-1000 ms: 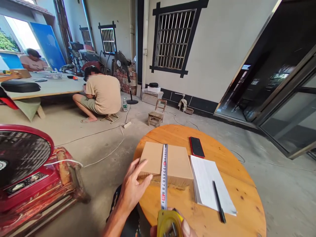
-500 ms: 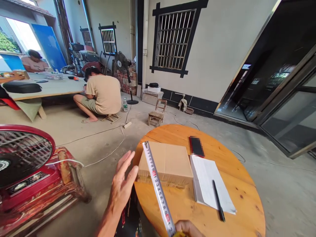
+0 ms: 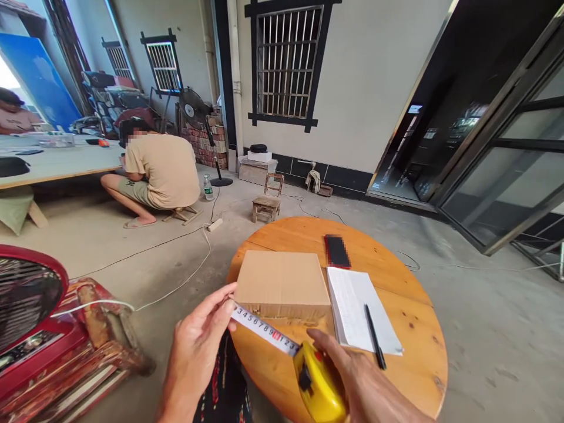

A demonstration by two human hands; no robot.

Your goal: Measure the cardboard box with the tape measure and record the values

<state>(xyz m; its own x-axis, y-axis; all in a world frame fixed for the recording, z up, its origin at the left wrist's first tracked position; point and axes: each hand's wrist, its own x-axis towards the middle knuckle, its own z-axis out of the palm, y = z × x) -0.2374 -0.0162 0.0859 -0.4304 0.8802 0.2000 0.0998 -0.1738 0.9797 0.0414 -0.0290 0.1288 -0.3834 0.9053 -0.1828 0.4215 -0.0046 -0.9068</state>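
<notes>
My left hand [image 3: 198, 341] pinches the free end of a tape measure's blade near the left front corner of a cardboard box [image 3: 279, 279]. The yellow tape measure [image 3: 318, 385] is gripped in my right hand [image 3: 359, 376], close to the near edge of the round wooden table [image 3: 414, 329]. Its white blade [image 3: 264, 329] stretches between my two hands, slanting in front of the box's near side. To the right of the box lie white papers [image 3: 355, 305], with a black pen [image 3: 374, 338] on top.
Behind the papers lies a dark phone [image 3: 337, 251]. A red fan [image 3: 30, 305] sits on a worn wooden stand at the left. Past the table are a small wooden chair [image 3: 267, 202] and a crouching person [image 3: 161, 167]. Cords run over the floor.
My left hand has closed on the tape's end. The extended blade is shorter and has swung off the box top to its near side. The tape case has come into view.
</notes>
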